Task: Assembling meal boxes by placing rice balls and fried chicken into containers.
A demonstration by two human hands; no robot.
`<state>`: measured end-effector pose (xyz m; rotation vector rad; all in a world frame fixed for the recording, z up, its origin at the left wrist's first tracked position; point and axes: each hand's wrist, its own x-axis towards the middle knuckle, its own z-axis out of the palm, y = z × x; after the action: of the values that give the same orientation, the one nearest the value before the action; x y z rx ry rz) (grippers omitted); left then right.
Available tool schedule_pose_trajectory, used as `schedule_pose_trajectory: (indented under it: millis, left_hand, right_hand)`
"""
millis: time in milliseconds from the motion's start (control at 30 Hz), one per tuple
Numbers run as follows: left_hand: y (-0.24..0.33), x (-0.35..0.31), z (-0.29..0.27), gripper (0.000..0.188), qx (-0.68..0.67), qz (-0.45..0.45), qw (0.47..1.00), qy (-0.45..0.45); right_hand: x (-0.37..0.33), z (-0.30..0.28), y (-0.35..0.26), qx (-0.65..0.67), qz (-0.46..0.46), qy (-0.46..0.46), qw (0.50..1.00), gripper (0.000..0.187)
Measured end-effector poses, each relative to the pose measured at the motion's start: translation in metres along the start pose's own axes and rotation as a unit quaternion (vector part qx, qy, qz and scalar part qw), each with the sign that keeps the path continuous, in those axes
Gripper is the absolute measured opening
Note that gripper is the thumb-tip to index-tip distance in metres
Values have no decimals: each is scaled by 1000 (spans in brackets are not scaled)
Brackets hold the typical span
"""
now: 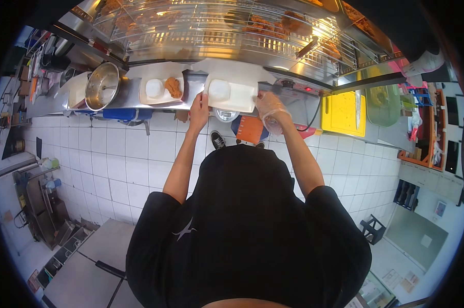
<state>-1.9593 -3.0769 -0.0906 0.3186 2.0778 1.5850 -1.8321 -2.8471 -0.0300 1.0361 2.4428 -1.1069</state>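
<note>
A white tray [232, 96] lies on the steel table [134, 95] at about twelve o'clock from the person, long axis running nine to three o'clock. It carries a white mound of rice [219, 89] at its nine o'clock end. The left hand [199, 110] rests bare against the tray's near left corner; its fingers lie under or along the rim and their grip is hard to make out. The right hand [271, 109], in a clear plastic glove, sits at the tray's three o'clock end, fingers curled at the edge; whether they clamp the tray cannot be told.

At nine o'clock of this tray stands a second white tray [161, 90] holding a rice mound and a piece of fried chicken [173, 87]. Further toward nine o'clock sits a steel pot [102, 85]. Beyond, at twelve o'clock, a glass warming cabinet [232, 28] holds fried pieces on wire racks, blurred by glare. At three o'clock lies a yellow cutting board [342, 114] with a knife [358, 109]. The person's black shirt hides the floor below the table edge.
</note>
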Motion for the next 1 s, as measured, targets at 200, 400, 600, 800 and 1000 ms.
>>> schedule_pose_trajectory:
  millis: [200, 400, 600, 800, 1000]
  left_hand:
    - [-2, -3, -4, 42, -52, -42, 998, 4]
    - [-50, -29, -5, 27, -42, -66, 996, 31]
    - [-77, -41, 28, 32, -53, -167, 973, -148]
    - [-76, -41, 44, 24, -121, -176, 970, -119]
    - [-78, -43, 47, 22, -170, -203, 958, -106]
  right_hand:
    - [3, -2, 9, 79, 29, -2, 996, 47]
    - [-49, -34, 4, 275, 115, -28, 954, 46]
    - [-72, -50, -6, 455, 131, -69, 878, 43]
    - [-69, -48, -17, 474, 92, -41, 875, 38]
    - [-76, -46, -38, 498, 128, -22, 857, 32]
